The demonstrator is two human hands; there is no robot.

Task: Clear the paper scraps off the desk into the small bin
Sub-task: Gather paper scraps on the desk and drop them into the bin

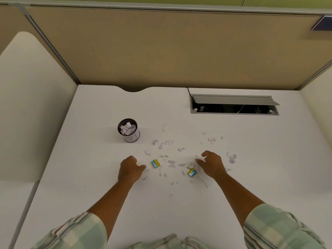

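Left hand (pixel 130 168) loosely curled and right hand (pixel 211 163) half-open, both resting among paper scraps (pixel 170 163) on the tabletop (pixel 251 168); bin (pixel 129 130) at 11 o'clock.

Both hands (pixel 131 168) (pixel 212 163) rested on the white table (pixel 251 159) among paper scraps (pixel 170 161), near the small bin (pixel 129 130).

White desk (pixel 233 159), pale scraps (pixel 165 143), yellow-and-blue boxes (pixel 156 163), green plaid sleeves (pixel 280 229)
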